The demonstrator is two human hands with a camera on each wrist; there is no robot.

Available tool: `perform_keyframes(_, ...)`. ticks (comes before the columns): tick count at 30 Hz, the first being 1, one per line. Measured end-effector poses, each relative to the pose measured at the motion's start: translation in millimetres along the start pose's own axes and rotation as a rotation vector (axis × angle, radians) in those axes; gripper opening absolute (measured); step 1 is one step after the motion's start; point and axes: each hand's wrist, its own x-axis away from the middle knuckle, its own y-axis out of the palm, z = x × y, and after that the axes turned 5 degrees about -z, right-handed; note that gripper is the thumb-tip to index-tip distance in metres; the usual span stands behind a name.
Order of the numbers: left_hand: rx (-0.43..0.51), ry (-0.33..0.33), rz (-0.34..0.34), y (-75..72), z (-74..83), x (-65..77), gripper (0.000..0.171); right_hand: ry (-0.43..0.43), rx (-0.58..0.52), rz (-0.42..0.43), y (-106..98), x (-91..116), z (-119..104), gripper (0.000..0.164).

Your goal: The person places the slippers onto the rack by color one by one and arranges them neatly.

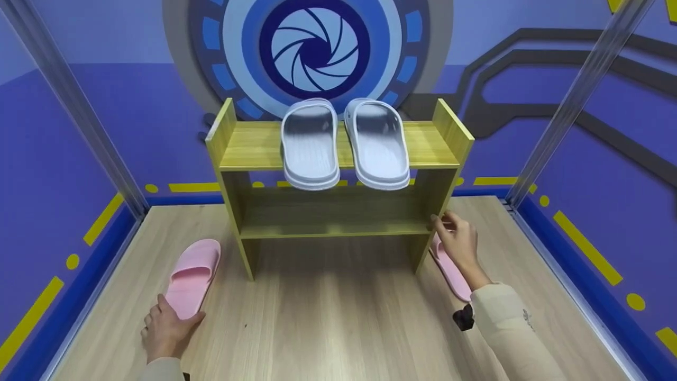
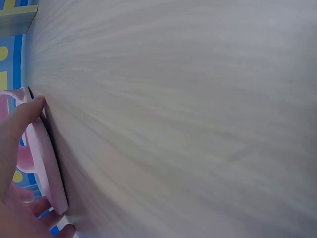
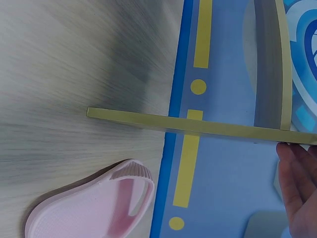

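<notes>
My left hand [image 1: 165, 329] grips the heel of a pink slipper [image 1: 194, 264] on the floor at left, thumb on one side and fingers on the other. In the left wrist view the slipper's sole [image 2: 45, 158] lies between thumb and fingers. At right, the fingertips of my right hand [image 1: 459, 238] touch the side panel [image 3: 198, 125] of a wooden shoe rack [image 1: 333, 233], at about middle-shelf height. Below that hand lies the other pink slipper [image 1: 452, 272], partly hidden by hand and wrist in the head view; its strap [image 3: 131, 171] shows in the right wrist view.
Two pale grey clogs [image 1: 311, 153] [image 1: 380, 151] stand side by side on the rack's top board [image 1: 254, 148], toes toward the back. Patterned blue-purple walls [image 1: 132, 116] enclose the wooden floor [image 1: 317, 328], with metal posts [image 1: 571, 100] at the back corners.
</notes>
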Motion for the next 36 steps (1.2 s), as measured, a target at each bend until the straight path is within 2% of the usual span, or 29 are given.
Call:
perform_keyframes(4, -0.001, -0.012, 0.007, 1.6, 0.9, -0.1, 0.117, 0.000, 0.010, -0.003, 0.5, 0.0, 0.8, 0.018)
perform_keyframes(11, 0.026, 0.050, 0.017, -0.6, 1.3, 2.3, 0.106, 0.006, 0.053, -0.003, 0.1, 0.0, 0.2, 0.020)
perform_keyframes(21, 0.025, 0.110, -0.064, -9.8, 5.8, 0.8, 0.098, 0.022, 0.037, -0.015, -0.5, 0.8, -0.4, 0.024)
perform_keyframes(28, -0.010, 0.196, -0.106, -25.2, -1.9, 1.6, 0.098, 0.017, 0.025, -0.017, -1.4, 0.7, -1.5, 0.023)
perform_keyframes(36, -0.029, 0.255, -0.221, -38.6, -12.1, 5.0, 0.095, 0.005, 0.036, -0.003, -1.1, -1.0, -0.6, 0.019)
